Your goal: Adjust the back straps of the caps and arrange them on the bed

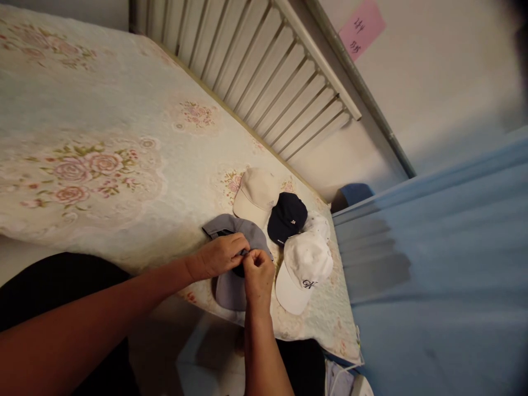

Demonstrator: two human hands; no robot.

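A grey baseball cap (252, 233) lies near the front edge of the bed, with its lavender-grey brim turned towards me. My left hand (223, 255) is closed in a pinch on a dark bit of the cap, perhaps its strap. Fingertips of my right hand (259, 274) pinch at the same spot, almost touching the left ones. What exactly sits between the fingers is too small to make out. Just to the right rests a white cap (307, 261) with dark letters. Behind my hands are a cream cap (258, 192) and a navy cap (289, 215).
Another white cap (318, 224) is partly hidden behind the lettered one. A flowered bedspread (165, 165) covers the bed, bounded by a barred rail (247, 71) at the far side. Blue curtains (437, 258) hang on the right. A pink note (363, 27) is on the wall.
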